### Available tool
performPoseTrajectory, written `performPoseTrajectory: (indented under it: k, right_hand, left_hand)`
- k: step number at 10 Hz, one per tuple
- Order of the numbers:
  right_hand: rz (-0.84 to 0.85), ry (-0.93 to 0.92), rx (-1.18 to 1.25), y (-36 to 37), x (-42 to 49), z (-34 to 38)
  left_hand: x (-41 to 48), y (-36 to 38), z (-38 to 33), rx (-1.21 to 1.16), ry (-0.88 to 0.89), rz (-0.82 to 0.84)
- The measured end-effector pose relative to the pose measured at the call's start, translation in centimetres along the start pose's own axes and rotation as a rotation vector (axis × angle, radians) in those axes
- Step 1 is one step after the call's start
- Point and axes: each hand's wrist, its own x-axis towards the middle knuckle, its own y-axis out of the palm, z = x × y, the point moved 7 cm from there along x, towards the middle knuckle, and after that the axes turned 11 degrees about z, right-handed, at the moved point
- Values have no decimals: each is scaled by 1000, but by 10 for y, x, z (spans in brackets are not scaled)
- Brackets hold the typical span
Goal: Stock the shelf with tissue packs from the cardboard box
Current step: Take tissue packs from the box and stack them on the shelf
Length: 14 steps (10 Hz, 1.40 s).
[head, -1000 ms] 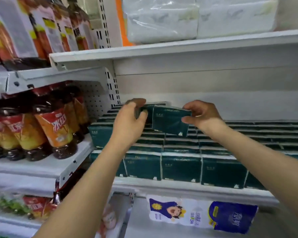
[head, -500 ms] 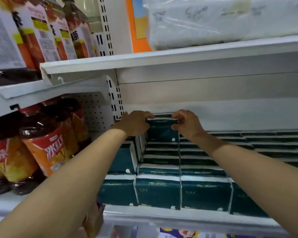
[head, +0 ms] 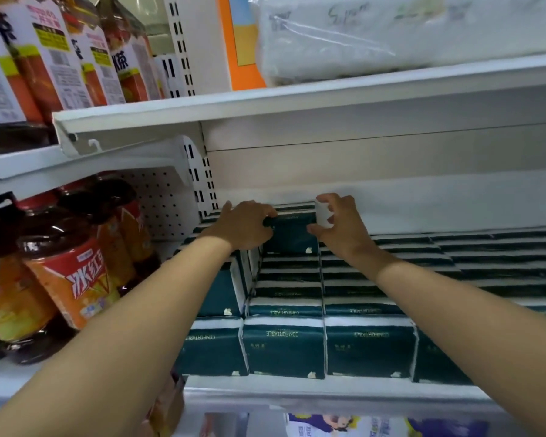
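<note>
Tissue pack [head: 292, 233]: you are seating it far back on the shelf [head: 328, 393], left hand [head: 243, 227] and right hand [head: 342, 230] gripping its ends; a level release probably follows.

A white shelf [head: 328, 393] is sticking out from a plain white back wall [head: 391, 159]. Above it, a top shelf [head: 328, 93] is holding big white bundles [head: 391, 33] in clear wrap beside an orange card [head: 240, 42]. A post [head: 203, 181] with dark slots is running up the wall. To the left, a hole board [head: 164, 206] is sitting behind tea bottles [head: 63, 279] with orange labels. Soft light is falling evenly
</note>
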Motion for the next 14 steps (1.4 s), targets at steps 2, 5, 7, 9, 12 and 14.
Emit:
performPoseTrajectory:
  k: [2,5,7,9,12,14]
  right_hand:
    - [-64,-13,-11,-50,-58,5]
    - [-221,-29,-1,-154,-200,-38]
    - [-439,92,97,-221,-309,-99]
    - [-370,309,164,-237,-413,-174]
    - [251,853,90,-187,-573,-312]
    - [590,1053,52,-115,-651,-377]
  left_hand:
    - [-32,0,-57,-223,124,-161]
    - [-105,69,-231,-546,502,-210]
    - [-117,156,-332,-678,557,110]
    - [-132,262,-414,-806,441,398]
    - [-160,414,-452,-620,95,666]
    - [-181,459,-464,-553,86,706]
